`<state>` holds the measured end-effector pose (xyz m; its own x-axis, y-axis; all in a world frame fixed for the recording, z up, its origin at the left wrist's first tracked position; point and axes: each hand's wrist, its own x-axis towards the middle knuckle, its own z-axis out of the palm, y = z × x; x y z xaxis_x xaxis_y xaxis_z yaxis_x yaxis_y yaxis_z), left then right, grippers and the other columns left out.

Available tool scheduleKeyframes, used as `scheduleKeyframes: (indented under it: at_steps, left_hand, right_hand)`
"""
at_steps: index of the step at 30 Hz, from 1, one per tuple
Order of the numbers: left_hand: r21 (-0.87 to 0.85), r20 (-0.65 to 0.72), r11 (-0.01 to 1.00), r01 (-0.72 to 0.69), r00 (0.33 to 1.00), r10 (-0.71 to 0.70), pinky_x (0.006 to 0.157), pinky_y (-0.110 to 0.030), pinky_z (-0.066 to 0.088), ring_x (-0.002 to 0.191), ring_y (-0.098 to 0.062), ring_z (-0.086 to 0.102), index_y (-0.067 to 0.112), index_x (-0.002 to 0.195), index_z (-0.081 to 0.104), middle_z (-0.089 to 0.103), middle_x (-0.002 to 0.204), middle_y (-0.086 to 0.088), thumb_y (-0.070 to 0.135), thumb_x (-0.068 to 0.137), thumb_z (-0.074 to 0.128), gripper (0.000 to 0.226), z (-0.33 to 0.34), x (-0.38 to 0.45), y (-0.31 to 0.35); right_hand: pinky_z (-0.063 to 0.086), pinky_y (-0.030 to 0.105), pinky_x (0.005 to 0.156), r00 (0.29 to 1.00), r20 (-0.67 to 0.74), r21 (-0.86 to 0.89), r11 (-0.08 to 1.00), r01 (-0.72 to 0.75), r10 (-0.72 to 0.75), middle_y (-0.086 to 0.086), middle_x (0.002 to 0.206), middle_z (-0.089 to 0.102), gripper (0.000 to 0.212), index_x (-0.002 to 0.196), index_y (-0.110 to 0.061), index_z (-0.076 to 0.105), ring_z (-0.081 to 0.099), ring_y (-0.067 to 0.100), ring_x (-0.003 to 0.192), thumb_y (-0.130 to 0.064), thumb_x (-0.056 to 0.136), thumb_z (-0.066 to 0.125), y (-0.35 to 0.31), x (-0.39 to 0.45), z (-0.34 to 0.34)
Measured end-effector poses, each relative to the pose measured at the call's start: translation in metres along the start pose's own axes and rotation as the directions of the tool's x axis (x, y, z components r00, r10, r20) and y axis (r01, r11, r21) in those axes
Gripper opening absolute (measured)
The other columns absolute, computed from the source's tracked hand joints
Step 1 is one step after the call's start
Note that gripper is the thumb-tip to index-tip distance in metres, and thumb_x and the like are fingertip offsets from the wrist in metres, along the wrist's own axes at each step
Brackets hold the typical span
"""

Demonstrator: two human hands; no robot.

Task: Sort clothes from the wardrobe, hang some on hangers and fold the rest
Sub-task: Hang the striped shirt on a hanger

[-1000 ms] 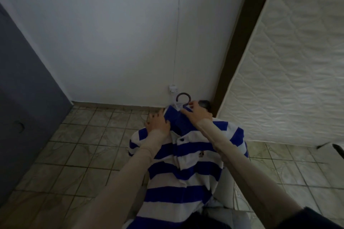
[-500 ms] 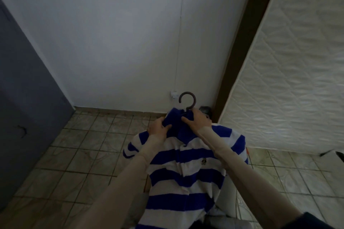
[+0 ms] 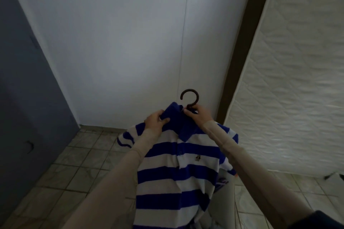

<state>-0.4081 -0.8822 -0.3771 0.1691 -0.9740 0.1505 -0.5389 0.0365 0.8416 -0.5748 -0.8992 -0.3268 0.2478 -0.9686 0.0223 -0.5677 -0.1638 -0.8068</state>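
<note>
Striped shirt on hanger, held up mid-air. Left hand pinches collar; right hand grips hook base. Best to square collar and centre shoulders before hanging.

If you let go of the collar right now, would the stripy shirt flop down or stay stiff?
Probably flop. The striped shirt hangs in soft folds below the hanger hook, so it looks limp and light. The collar bunches where the left hand pinches it. The right hand at the hook's base likely keeps it from sliding off.
</note>
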Motion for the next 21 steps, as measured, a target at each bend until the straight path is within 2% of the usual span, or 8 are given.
scheduleKeyframes:
  at_steps: [4,7,11,14,18,19,21]
  left_hand:
    - [0.058,0.002,0.997,-0.051,0.999,0.051,0.071,-0.027,0.039,0.085,-0.021,0.053,0.002,0.109,0.060,0.064,0.100,-0.016,0.014,0.093,0.055,0.021,-0.018,-0.003,0.032]
    - [0.065,-0.012,0.995,-0.074,0.997,0.075,0.072,-0.026,0.039,0.086,-0.023,0.054,0.002,0.110,0.059,0.064,0.102,-0.018,0.017,0.093,0.055,0.023,-0.034,-0.004,0.051]
    - [0.057,-0.058,0.991,-0.120,0.991,0.123,0.074,-0.027,0.042,0.088,-0.023,0.054,0.002,0.110,0.059,0.063,0.100,-0.017,0.019,0.093,0.056,0.024,-0.056,-0.007,0.079]
    - [0.047,-0.068,0.985,-0.166,0.983,0.169,0.067,-0.024,0.038,0.085,-0.020,0.052,0.002,0.108,0.060,0.060,0.093,-0.011,0.017,0.092,0.057,0.022,-0.067,-0.010,0.103]
    - [0.077,-0.098,0.967,-0.242,0.964,0.249,0.058,-0.015,0.035,0.081,-0.018,0.051,0.001,0.105,0.061,0.058,0.088,-0.008,0.017,0.092,0.058,0.021,-0.078,-0.012,0.131]
    - [0.084,-0.101,0.963,-0.256,0.959,0.264,0.057,-0.013,0.034,0.081,-0.018,0.050,0.001,0.105,0.061,0.058,0.088,-0.007,0.016,0.092,0.058,0.020,-0.080,-0.012,0.136]
    - [0.100,-0.112,0.957,-0.274,0.952,0.285,0.055,-0.011,0.032,0.079,-0.017,0.049,0.001,0.103,0.060,0.056,0.086,-0.006,0.015,0.092,0.058,0.018,-0.083,-0.014,0.143]
  right_hand:
    - [0.041,0.031,0.091,0.997,0.079,-0.329,0.943,0.045,-0.020,0.011,0.120,0.059,0.028,0.120,-0.008,0.055,0.056,0.025,0.108,-0.022,0.096,0.048,-0.026,-0.006,-0.022]
    - [0.038,0.037,0.100,0.996,0.063,-0.450,0.889,0.088,-0.067,0.007,0.124,0.057,0.028,0.123,-0.016,0.054,0.053,0.023,0.113,-0.018,0.096,0.046,-0.044,-0.014,-0.044]
    - [0.037,0.036,0.104,0.993,-0.010,-0.381,0.919,0.105,-0.117,0.005,0.130,0.054,0.033,0.123,-0.017,0.055,0.049,0.022,0.121,-0.007,0.093,0.048,-0.063,-0.024,-0.073]
    - [0.035,0.033,0.104,0.990,-0.032,-0.193,0.973,0.129,-0.137,0.008,0.129,0.054,0.034,0.121,-0.011,0.055,0.048,0.024,0.123,0.000,0.090,0.051,-0.079,-0.029,-0.090]
    - [0.035,0.025,0.094,0.982,-0.050,-0.093,0.979,0.179,-0.184,0.008,0.130,0.054,0.039,0.127,-0.007,0.053,0.048,0.023,0.121,-0.018,0.090,0.059,-0.098,-0.035,-0.100]
    - [0.035,0.024,0.090,0.978,-0.072,-0.101,0.977,0.190,-0.198,0.007,0.128,0.056,0.038,0.125,-0.008,0.055,0.050,0.022,0.118,-0.023,0.091,0.059,-0.100,-0.036,-0.102]
    - [0.038,0.026,0.090,0.972,-0.082,-0.240,0.951,0.197,-0.222,0.006,0.122,0.060,0.033,0.117,-0.009,0.061,0.054,0.022,0.112,-0.031,0.093,0.055,-0.105,-0.037,-0.107]
